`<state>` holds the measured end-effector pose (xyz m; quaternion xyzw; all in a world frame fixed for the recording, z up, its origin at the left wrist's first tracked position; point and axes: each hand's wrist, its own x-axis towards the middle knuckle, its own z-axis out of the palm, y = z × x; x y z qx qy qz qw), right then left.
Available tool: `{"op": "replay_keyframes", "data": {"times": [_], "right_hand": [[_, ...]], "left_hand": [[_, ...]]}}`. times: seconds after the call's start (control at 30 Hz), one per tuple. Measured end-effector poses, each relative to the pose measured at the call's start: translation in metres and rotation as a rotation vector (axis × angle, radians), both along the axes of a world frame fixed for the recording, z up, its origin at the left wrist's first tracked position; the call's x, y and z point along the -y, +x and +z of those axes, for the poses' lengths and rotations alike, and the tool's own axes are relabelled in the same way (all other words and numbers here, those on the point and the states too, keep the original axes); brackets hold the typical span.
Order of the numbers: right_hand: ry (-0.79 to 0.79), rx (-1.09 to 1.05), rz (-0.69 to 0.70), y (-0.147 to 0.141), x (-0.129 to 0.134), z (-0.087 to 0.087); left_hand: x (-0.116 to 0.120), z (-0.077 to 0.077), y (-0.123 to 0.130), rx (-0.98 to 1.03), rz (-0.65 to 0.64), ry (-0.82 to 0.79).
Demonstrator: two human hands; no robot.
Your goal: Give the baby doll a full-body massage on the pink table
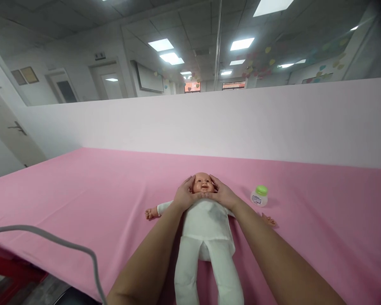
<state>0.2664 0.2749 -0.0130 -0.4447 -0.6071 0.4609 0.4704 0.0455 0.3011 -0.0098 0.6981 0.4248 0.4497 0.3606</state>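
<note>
A baby doll (207,220) in a white cloth suit lies on its back with its head away from me and its arms spread out. My left hand (185,194) cups the left side of the doll's head, fingers along the cheek and temple. On the opposite side, my right hand (224,194) holds the head the same way. Both thumbs meet below the doll's chin. Between my hands the doll's face shows; the back of its head is hidden. A small clear jar with a green lid (259,195) stands to the right of the doll, apart from my hands.
Pink cloth (92,190) covers the table, with a low white wall (209,123) and glass panes behind it. A grey cable (66,242) arcs across the lower left. Something red (12,267), partly seen, is below the table's left edge.
</note>
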Motion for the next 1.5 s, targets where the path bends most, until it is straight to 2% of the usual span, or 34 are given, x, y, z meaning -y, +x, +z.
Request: {"op": "replay_keyframes", "data": {"times": [0.23,0.53,0.7,0.93,1.1,1.3,1.5], "right_hand": [[0.041,-0.047,-0.129,-0.002,-0.005,-0.014],[0.049,-0.059,-0.09,0.006,-0.003,-0.012],[0.029,-0.134,-0.023,0.011,-0.003,-0.01],[0.018,-0.152,0.004,0.015,-0.003,-0.007],[0.007,-0.154,-0.069,0.005,-0.001,-0.005],[0.067,-0.018,-0.204,-0.004,-0.003,-0.012],[0.096,0.039,-0.231,-0.002,-0.006,-0.017]], "left_hand": [[-0.006,-0.008,0.001,-0.028,0.002,0.028],[-0.011,-0.011,-0.001,-0.08,-0.002,0.003],[-0.019,-0.015,-0.009,-0.033,-0.061,-0.044],[-0.025,-0.017,-0.016,0.091,-0.153,-0.116],[-0.015,-0.01,-0.01,0.04,-0.079,-0.148],[-0.006,-0.005,0.0,-0.01,-0.01,-0.118],[-0.006,-0.006,0.001,0.001,0.004,-0.128]]}}
